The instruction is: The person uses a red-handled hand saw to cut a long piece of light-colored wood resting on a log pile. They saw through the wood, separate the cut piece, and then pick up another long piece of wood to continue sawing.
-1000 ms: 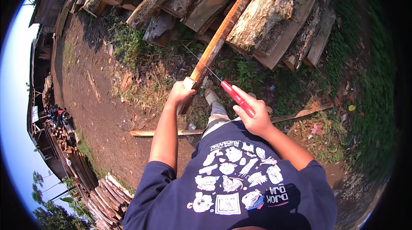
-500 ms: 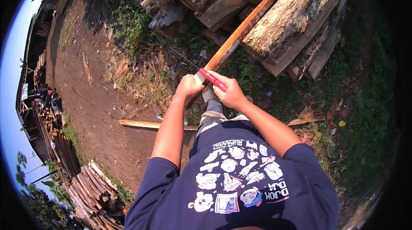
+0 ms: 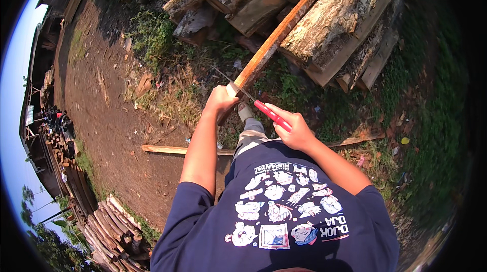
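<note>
At the near end of a long reddish wooden plank (image 3: 284,33), the left hand (image 3: 220,100) is closing its fingers around the wood, gripping it just below the cut end. Away from that hand the plank is running up and to the right, leaning onto a stack of rough bark-covered slabs (image 3: 335,23) that is lying well beyond both hands.

Just to the right of the left hand, the right hand (image 3: 294,131) is wrapping around the red handle (image 3: 273,115) of a handsaw, fist closed on it. From that handle a thin dark saw blade (image 3: 234,84) is reaching up and to the left, crossing the plank right beside the left hand's knuckles; whether the teeth are biting into the wood cannot be told. Between the two hands, slightly below them, a light-coloured shoe (image 3: 245,112) is showing, planted by the plank's lower end.

Below and left of the left hand, a pale thin board (image 3: 172,149) is lying flat across bare brown dirt. Far to the left of both hands, stacked timber (image 3: 114,231) is sitting along the edge of the yard. Grass and scattered litter are spreading to the right of the right hand.
</note>
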### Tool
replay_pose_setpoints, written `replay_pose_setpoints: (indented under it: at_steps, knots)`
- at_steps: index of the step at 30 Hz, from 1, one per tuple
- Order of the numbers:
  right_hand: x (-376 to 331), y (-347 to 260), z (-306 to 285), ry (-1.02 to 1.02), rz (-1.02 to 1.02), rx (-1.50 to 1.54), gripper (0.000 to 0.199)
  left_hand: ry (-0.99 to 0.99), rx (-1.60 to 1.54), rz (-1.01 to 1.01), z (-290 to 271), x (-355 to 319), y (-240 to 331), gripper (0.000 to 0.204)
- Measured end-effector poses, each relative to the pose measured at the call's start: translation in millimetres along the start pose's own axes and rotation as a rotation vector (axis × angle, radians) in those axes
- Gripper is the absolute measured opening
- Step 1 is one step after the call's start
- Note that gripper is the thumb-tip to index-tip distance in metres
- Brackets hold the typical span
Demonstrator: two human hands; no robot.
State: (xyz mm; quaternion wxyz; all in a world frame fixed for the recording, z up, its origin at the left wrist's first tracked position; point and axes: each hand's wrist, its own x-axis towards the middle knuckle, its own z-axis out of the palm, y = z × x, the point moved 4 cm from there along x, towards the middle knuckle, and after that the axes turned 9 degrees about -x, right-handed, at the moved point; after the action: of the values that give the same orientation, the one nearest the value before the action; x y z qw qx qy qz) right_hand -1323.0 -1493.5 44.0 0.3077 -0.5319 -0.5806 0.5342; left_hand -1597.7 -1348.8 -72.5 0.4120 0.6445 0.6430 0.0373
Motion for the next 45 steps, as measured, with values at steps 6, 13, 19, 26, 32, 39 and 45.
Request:
replay_pose_setpoints:
  at_steps: [6, 13, 19, 26, 32, 39, 45]
  knots:
    - [-75, -16, -53, 0.107, -0.002, 0.003, 0.063, -0.04, 0.079, -0.034, -4, 1, -3, 0.047]
    - [-8, -24, -30, 0.171, -0.153, 0.073, 0.053, -0.03, -0.006, -0.003, -5, -2, -5, 0.045]
    - [124, 5, 39, 0.162, -0.14, 0.07, 0.044, -0.087, -0.041, -0.071, 3, 5, 2, 0.043]
    - [147, 24, 69, 0.147, -0.14, 0.042, 0.043, -0.013, -0.144, -0.078, 3, -5, -4, 0.043]
    - [137, 25, 64, 0.208, -0.177, 0.062, 0.042, -0.014, -0.056, -0.074, -1, -11, 18, 0.042]
    - [133, 26, 67, 0.181, -0.224, 0.048, 0.043, -0.016, -0.043, -0.082, -3, -13, 11, 0.038]
    - [138, 34, 65, 0.245, -0.249, 0.125, 0.043, 0.008, -0.026, -0.072, -1, -10, 12, 0.035]
